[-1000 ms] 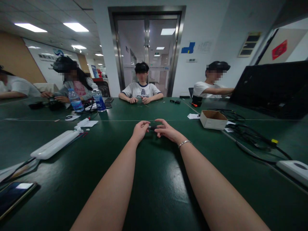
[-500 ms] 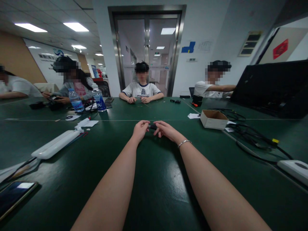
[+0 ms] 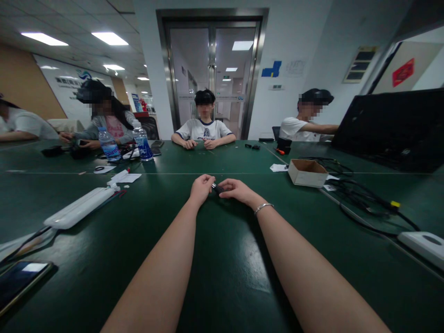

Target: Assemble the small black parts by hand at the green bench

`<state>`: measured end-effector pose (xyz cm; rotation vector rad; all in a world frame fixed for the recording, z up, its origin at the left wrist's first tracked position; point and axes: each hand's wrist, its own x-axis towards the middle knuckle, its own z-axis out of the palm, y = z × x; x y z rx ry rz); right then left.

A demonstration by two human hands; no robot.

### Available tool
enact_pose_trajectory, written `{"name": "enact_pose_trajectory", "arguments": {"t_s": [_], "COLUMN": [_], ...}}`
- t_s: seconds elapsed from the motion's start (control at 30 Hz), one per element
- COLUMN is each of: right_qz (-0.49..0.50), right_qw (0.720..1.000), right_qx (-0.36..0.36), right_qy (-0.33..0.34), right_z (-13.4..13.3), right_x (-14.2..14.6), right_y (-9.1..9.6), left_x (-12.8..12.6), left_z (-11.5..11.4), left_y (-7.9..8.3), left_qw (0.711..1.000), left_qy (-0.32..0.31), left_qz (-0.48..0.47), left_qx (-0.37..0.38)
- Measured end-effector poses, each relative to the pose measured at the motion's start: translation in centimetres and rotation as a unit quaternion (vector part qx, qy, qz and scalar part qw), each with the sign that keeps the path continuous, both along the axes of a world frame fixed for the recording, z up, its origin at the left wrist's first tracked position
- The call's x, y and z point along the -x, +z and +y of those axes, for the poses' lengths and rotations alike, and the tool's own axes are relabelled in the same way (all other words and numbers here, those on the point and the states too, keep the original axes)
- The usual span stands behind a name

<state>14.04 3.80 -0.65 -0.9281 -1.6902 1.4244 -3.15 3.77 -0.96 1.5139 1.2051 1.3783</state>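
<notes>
A small black stick with a silver end [image 3: 218, 188] is held between my two hands, just above the green table [image 3: 222, 231]. Its exact kind is too small to make out. My left hand [image 3: 201, 190] pinches the silver end, thumb and fingers pressed together. On the other side, my right hand [image 3: 238, 191] has its fingertips closed on the black part. A silver bracelet [image 3: 263, 207] circles my right wrist. The stick slants down from the left hand toward the right.
To the right lie an open cardboard box [image 3: 307, 175], black cables [image 3: 367, 199] and a monitor [image 3: 391, 129]. A white power pack [image 3: 81, 208], a phone [image 3: 22, 282] and water bottles [image 3: 143, 144] are on the left. Several people sit around the table; one person [image 3: 204, 129] faces me.
The black stick has tilted, its black end swinging down and toward me. My right hand has shifted slightly left, its fingers drawn closer together. My left hand has barely moved.
</notes>
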Motion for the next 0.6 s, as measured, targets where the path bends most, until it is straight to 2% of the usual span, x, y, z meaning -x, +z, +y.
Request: {"name": "enact_pose_trajectory", "arguments": {"t_s": [0.13,0.2,0.27,0.33,0.47,0.6], "right_qz": [-0.101,-0.127,-0.112,-0.085,-0.022,0.026], "right_qw": [0.988,0.987,0.993,0.996,0.996,0.989], "right_qx": [-0.087,-0.080,-0.041,-0.016,-0.002,0.017], "right_qy": [-0.080,-0.055,-0.012,-0.012,-0.083,-0.142], "right_z": [-0.2,-0.7,-1.4,-2.2,-3.2,-3.2], "right_x": [1.4,1.8,2.1,2.3,2.8,3.3], "right_y": [0.2,0.7,1.2,1.5,1.1,0.2], "left_x": [0.0,0.0,-0.1,-0.2,-0.5,-0.5], "left_z": [0.3,0.1,-0.3,-0.7,-1.3,-2.7], "left_y": [-0.4,-0.4,-0.4,-0.4,-0.4,0.2], "left_qw": [1.000,1.000,0.998,0.997,0.994,0.987], "left_qy": [-0.009,-0.030,-0.057,-0.077,-0.071,-0.045], "left_qz": [0.000,0.000,-0.004,0.011,0.077,0.151], "left_qx": [-0.003,-0.006,-0.013,-0.021,-0.013,-0.010]}}
